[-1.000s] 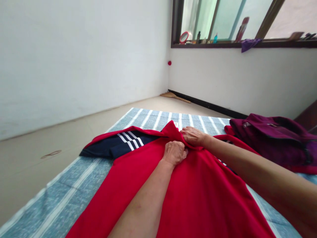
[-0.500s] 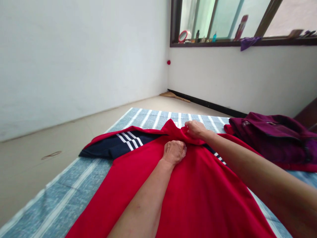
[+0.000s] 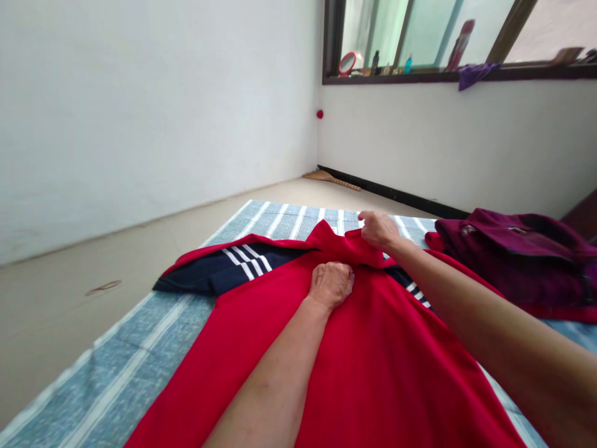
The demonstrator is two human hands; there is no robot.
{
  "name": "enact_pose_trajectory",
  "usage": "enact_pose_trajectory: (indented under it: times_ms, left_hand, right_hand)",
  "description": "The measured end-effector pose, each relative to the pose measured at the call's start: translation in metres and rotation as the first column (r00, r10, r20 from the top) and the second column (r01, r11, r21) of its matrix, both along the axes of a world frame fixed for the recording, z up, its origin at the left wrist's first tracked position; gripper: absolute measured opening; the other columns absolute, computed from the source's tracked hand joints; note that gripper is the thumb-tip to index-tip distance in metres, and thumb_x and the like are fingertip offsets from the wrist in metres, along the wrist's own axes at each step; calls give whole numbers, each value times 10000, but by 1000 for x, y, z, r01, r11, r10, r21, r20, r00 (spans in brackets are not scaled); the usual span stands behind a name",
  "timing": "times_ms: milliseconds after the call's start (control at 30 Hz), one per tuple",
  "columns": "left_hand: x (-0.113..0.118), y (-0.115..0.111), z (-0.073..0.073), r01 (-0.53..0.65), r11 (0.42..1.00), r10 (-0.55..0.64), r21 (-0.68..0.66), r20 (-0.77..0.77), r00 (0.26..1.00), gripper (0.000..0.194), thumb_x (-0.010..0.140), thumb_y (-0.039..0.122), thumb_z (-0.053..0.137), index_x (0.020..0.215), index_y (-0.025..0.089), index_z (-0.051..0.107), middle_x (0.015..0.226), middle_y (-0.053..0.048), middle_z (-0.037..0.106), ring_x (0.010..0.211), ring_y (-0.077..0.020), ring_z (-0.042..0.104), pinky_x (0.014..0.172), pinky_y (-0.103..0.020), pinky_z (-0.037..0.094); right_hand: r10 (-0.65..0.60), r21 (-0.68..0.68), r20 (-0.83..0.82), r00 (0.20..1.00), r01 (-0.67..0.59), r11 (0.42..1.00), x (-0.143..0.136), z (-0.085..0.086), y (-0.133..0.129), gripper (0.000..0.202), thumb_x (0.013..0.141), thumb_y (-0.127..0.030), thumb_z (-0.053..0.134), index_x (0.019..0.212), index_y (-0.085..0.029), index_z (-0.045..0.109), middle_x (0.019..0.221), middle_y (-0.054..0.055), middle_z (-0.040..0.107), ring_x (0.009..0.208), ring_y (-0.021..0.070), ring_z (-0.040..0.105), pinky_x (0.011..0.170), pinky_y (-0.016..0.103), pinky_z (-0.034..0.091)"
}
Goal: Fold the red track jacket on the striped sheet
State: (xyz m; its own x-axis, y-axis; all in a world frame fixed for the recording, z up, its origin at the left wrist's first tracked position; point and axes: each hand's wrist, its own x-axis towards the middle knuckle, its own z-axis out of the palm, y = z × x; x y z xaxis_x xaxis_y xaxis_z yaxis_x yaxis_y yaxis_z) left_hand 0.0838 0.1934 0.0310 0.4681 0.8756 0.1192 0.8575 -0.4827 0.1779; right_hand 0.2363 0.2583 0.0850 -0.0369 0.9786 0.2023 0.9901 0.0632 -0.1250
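A red jacket (image 3: 368,367) with a navy sleeve panel and white stripes lies spread out, its collar (image 3: 321,237) at the far end. My left hand (image 3: 332,286) is closed in a fist on its front, just below the collar; the fingertips are hidden, and cloth bunches around them. At the right side of the collar, my right hand (image 3: 380,231) is pinched on the red fabric. Its forearm passes over the right sleeve stripes.
The jacket rests on a blue-and-white striped sheet (image 3: 135,348). To the right, a folded maroon garment (image 3: 517,261) lies on red cloth. A broom (image 3: 331,179) is on the floor in the corner. Small bottles and a round mirror (image 3: 347,63) stand on the windowsill.
My right hand has moved slightly right and up, away from my left hand, drawing the collar's right side outward. My left hand stays at the same spot on the jacket.
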Motion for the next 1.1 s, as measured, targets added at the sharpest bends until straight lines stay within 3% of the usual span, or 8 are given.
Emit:
enact_pose_trajectory:
  times_ms: [100,233,333,567,733,900,1000,1100]
  left_hand:
    - [1,1,-2,-2,1000,2,11,-1,1000,301,870,310,424,866,193,701,886,-85,717,825,-227,673,694,-306,497]
    - [1,2,-3,5,999,-5,35,5,1000,296,866,293,427,874,194,706,891,-80,710,820,-225,667,702,-314,494]
    - [0,2,-4,14,998,-15,55,8,1000,293,864,294,436,858,191,710,890,-80,700,812,-219,659,711,-316,487]
    - [-1,1,-8,9,993,-13,117,32,999,263,847,298,475,865,197,717,881,-74,656,829,-207,615,710,-303,473]
    - [0,1,-11,12,988,-20,152,51,999,264,856,297,479,842,201,724,901,-79,622,855,-210,574,717,-309,462]
    - [-1,3,-15,34,982,-48,187,72,996,254,860,308,493,810,202,718,950,-67,607,886,-205,537,723,-317,451]
    - [-3,4,-17,56,976,-77,212,92,993,245,859,308,500,796,199,710,1007,-64,613,935,-217,529,749,-340,449]
    - [-4,4,-17,83,970,-110,230,110,988,216,849,278,512,805,193,706,1161,-66,596,1035,-233,518,807,-365,444]
  right_hand:
    - [173,-24,-50,984,-174,984,-2,6,-11,497,728,-52,449,1171,-216,603,1109,32,664,1002,197,596,791,235,436]
    - [456,-181,-95,885,-466,866,-4,7,-25,385,720,-60,450,1021,-194,650,900,4,692,777,132,605,637,175,407]
    - [486,-272,-32,873,-476,836,-4,5,-27,233,701,-110,492,853,-173,658,746,16,656,648,133,556,535,199,348]
    - [529,-386,78,845,-463,798,-13,2,-26,199,654,-84,520,768,-149,670,726,52,651,599,129,523,532,234,329]
    - [457,-327,195,868,-381,865,-11,12,-20,175,647,-129,563,773,-148,682,788,63,669,640,145,566,524,224,345]
    - [221,-137,265,939,-191,972,5,28,-11,237,686,-140,550,887,-133,675,950,136,656,850,244,616,622,258,411]
    - [56,-17,265,963,-53,998,9,25,-8,285,753,-128,491,996,-119,640,1028,173,628,937,280,605,684,294,431]
    - [-64,53,236,970,53,997,8,9,-6,304,796,-110,442,1052,-116,605,1046,180,619,936,287,610,697,315,438]
